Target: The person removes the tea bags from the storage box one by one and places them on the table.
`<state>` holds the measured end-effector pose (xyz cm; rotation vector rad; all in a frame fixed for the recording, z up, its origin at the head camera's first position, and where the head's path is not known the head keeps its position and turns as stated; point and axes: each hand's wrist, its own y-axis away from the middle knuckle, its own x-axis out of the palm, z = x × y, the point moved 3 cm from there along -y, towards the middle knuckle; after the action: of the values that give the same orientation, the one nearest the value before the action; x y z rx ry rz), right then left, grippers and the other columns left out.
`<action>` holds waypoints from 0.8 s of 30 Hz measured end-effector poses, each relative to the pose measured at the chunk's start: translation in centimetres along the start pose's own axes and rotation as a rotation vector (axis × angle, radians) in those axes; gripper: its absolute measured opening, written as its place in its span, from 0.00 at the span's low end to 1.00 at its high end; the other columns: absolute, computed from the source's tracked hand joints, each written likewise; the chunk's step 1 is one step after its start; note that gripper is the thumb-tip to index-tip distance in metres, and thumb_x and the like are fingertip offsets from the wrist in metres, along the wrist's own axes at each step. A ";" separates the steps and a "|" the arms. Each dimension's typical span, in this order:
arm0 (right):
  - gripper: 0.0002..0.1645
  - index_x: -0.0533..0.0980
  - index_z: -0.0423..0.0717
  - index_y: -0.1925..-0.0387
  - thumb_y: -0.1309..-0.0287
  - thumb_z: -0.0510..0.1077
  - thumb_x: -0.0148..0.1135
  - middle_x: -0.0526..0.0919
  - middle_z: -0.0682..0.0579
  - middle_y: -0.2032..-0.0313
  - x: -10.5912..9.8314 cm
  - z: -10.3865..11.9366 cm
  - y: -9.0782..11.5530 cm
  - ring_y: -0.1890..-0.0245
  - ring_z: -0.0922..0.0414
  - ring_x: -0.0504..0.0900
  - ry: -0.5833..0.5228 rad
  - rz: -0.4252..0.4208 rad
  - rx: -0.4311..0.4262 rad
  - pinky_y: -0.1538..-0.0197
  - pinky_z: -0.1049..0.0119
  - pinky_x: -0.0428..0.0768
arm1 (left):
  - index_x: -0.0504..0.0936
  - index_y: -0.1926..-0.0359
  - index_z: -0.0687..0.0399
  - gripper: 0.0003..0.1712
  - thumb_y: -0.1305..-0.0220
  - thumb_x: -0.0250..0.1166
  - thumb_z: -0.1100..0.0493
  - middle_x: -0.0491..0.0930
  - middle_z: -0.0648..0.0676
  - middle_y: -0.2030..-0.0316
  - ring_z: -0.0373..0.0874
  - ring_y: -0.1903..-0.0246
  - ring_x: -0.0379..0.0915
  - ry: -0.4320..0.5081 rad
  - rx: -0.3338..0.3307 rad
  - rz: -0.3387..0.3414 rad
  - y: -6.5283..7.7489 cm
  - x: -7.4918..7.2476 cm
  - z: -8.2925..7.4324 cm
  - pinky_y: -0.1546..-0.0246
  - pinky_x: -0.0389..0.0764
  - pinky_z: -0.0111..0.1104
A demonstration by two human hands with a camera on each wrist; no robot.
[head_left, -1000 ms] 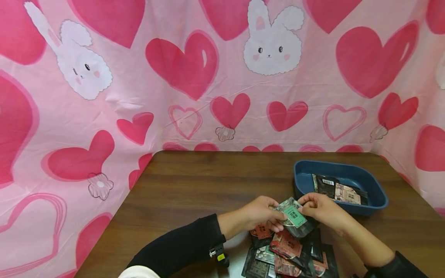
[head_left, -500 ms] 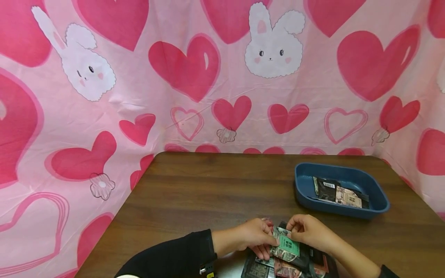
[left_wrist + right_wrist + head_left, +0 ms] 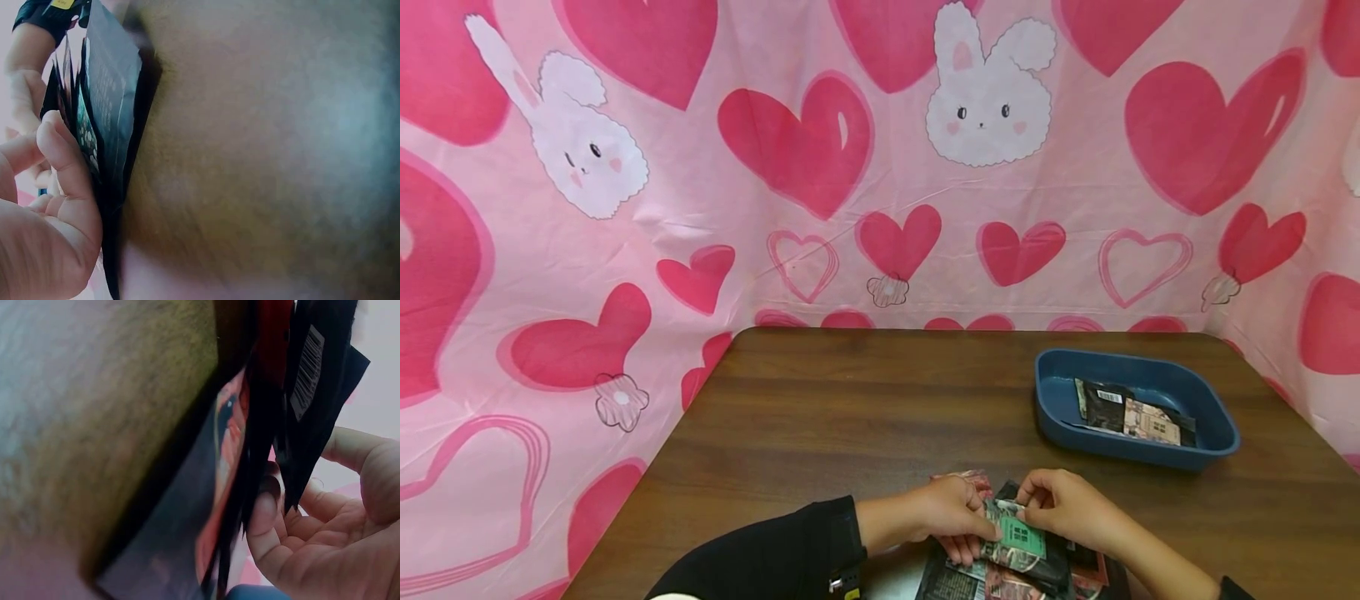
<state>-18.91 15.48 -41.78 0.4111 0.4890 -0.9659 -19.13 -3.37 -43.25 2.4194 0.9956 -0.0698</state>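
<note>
Both hands are at a black packet with a green label [image 3: 1021, 537], over a loose pile of dark packets [image 3: 951, 579] at the front of the table. My left hand [image 3: 951, 517] holds its left side, thumb on top. At the upper right edge, my right hand [image 3: 1063, 504] pinches it between thumb and fingers. A reddish packet [image 3: 973, 478] shows just behind the left hand. In the left wrist view, several packets [image 3: 112, 87] stand edge-on beside the fingers. The right wrist view has a barcode on a black packet [image 3: 312, 369] near the right hand [image 3: 331, 531].
A blue bin [image 3: 1138, 454] stands at the right rear of the wooden table [image 3: 850, 417], with a few packets [image 3: 1150, 422] lying inside. Pink heart-patterned cloth [image 3: 820, 275] hangs behind and to the left. Part of a pale surface [image 3: 891, 575] shows left of the pile.
Both hands have come down and nearer the body with the green-label packet, away from the bin, onto the pile. Over the last half second they have barely moved.
</note>
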 end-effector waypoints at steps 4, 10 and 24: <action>0.11 0.78 0.43 0.66 0.42 0.48 0.64 0.79 0.54 0.73 -1.5 0.4 0.3 0.74 0.66 0.75 0.060 -0.057 0.003 0.72 0.70 0.74 | 0.78 0.86 0.56 0.22 0.38 0.65 0.51 0.73 0.48 0.92 0.36 0.92 0.68 -0.183 0.065 -0.033 -0.2 -1.4 -0.6 0.93 0.68 0.26; 0.17 0.77 0.38 0.60 0.37 0.49 0.60 0.81 0.49 0.69 -7.3 0.4 1.2 0.72 0.60 0.78 0.117 -0.242 0.073 0.70 0.68 0.78 | 0.81 0.81 0.59 0.20 0.38 0.65 0.50 0.76 0.49 0.89 0.41 0.89 0.72 -0.303 0.150 -0.173 -1.8 -4.1 -4.0 0.87 0.76 0.33; 0.31 0.66 0.18 0.46 0.33 0.46 0.50 0.71 0.22 0.51 -17.0 -5.4 -1.6 0.57 0.37 0.77 0.219 -0.284 0.345 0.56 0.49 0.81 | 0.78 0.51 0.73 0.16 0.35 0.60 0.64 0.81 0.65 0.54 0.57 0.51 0.78 0.215 0.143 -0.269 -14.1 -2.9 -14.1 0.53 0.81 0.39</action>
<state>-29.49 28.98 -36.77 0.7793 0.5909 -1.2939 -32.69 9.98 -36.62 2.4424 1.4554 0.0273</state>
